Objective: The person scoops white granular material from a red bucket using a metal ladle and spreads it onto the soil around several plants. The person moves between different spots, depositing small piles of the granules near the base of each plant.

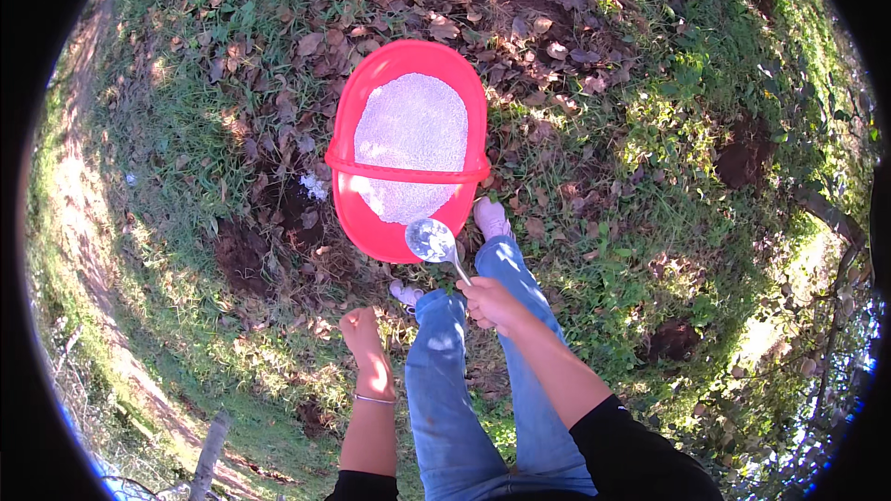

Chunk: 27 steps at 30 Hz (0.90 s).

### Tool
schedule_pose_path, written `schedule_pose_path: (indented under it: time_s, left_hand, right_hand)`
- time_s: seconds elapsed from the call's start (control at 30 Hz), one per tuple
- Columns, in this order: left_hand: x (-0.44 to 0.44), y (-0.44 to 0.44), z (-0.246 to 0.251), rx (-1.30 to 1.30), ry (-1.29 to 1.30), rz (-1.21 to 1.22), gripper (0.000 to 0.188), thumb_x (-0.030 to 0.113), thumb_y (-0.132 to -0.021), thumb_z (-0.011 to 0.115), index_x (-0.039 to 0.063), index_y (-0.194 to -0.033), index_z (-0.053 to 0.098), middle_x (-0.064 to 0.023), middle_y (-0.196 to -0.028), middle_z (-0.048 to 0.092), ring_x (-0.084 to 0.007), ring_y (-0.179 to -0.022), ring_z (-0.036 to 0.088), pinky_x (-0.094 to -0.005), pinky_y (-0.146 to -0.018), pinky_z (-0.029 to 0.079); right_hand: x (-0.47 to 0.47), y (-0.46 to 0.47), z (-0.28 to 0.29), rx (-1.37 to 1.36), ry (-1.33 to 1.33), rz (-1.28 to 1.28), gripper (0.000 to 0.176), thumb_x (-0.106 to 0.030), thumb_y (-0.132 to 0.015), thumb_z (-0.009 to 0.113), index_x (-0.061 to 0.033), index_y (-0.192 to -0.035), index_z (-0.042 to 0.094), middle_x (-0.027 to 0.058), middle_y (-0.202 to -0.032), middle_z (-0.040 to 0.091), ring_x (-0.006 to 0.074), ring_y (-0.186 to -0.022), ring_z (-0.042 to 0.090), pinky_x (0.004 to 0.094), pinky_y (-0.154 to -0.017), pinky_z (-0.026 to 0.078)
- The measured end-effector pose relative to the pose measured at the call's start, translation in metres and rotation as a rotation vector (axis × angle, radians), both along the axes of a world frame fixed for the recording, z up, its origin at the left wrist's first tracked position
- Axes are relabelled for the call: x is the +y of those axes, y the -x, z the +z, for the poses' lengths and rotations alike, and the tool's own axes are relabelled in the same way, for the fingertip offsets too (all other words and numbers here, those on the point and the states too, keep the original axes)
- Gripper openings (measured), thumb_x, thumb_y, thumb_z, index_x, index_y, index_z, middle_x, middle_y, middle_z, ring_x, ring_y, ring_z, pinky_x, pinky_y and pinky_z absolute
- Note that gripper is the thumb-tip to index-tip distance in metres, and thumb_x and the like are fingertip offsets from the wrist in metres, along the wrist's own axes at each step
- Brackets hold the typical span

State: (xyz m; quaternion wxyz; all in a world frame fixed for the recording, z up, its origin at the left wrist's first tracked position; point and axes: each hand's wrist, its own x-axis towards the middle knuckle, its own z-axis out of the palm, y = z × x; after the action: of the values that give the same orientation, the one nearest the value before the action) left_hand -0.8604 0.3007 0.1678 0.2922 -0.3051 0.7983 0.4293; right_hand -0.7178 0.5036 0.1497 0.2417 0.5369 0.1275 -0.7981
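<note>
In my right hand (pixel 493 305) is the handle of a large metal spoon (pixel 431 241). The spoon's shiny bowl shows over the near edge of a red plastic basket (pixel 379 245); I cannot tell whether they touch. White granules (pixel 412 122) fill much of the basket's inside, and its red carrying handle (pixel 407 172) crosses above them. My left hand (pixel 360 330) is curled into a fist to the left of my legs, with nothing visible in it and a bracelet (pixel 374 399) on the wrist.
Grass and dry leaves (pixel 442 28) cover the ground. Dug patches of dark soil lie left of the basket (pixel 240 257) and at the right (pixel 743 156). A small white clump (pixel 313 186) sits beside the basket. My shoe (pixel 492 218) is close to its right side. Branches (pixel 832 219) stand far right.
</note>
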Motion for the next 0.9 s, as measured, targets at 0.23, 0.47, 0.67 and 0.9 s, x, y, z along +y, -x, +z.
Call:
schedule_pose_path:
  time_s: [0.23, 0.47, 0.67, 0.9]
  left_hand:
    - [0.100, 0.077, -0.054, -0.122, -0.135, 0.065, 0.020, 0.022, -0.084, 0.065, 0.004, -0.088, 0.057, -0.0030, -0.079, 0.053, -0.0102, -0.061, 0.046, -0.0264, -0.051, 0.033]
    - [0.247, 0.098, -0.104, -0.224, -0.165, 0.476, 0.036, 0.021, -0.090, 0.059, 0.005, -0.121, 0.048, -0.0126, -0.099, 0.051, -0.0270, -0.084, 0.053, -0.0390, -0.067, 0.046]
    - [0.255, 0.093, -0.149, -0.030, -0.014, 0.499, 0.021, 0.017, -0.089, 0.061, -0.001, -0.080, 0.064, -0.0153, -0.067, 0.064, -0.0254, -0.059, 0.064, -0.0339, -0.054, 0.053]
    - [0.241, 0.093, -0.165, 0.128, 0.947, -0.776, 0.020, 0.015, -0.091, 0.057, 0.001, -0.083, 0.071, -0.0195, -0.078, 0.070, -0.0280, -0.075, 0.072, -0.0365, -0.060, 0.058]
  right_hand:
    - [0.024, -0.045, 0.039, -0.032, 0.000, 0.087, 0.024, -0.033, -0.101, 0.051, -0.0149, -0.086, 0.047, -0.0084, -0.062, 0.032, 0.0038, -0.045, 0.028, 0.0246, -0.039, 0.018]
    - [0.057, -0.043, 0.050, -0.042, -0.043, -0.107, 0.038, -0.021, -0.101, 0.047, -0.0083, -0.137, 0.045, -0.0073, -0.069, 0.032, 0.0029, -0.052, 0.028, 0.0214, -0.043, 0.021]
    - [0.091, -0.037, 0.037, -0.097, -0.056, -0.185, 0.036, -0.019, -0.102, 0.046, -0.0086, -0.136, 0.046, -0.0076, -0.069, 0.031, 0.0031, -0.052, 0.027, 0.0213, -0.043, 0.020]
    - [0.131, -0.029, -0.024, -0.019, -0.341, -0.019, 0.034, -0.023, -0.103, 0.044, -0.0085, -0.133, 0.051, -0.0044, -0.064, 0.041, 0.0045, -0.044, 0.032, 0.0223, -0.039, 0.025]
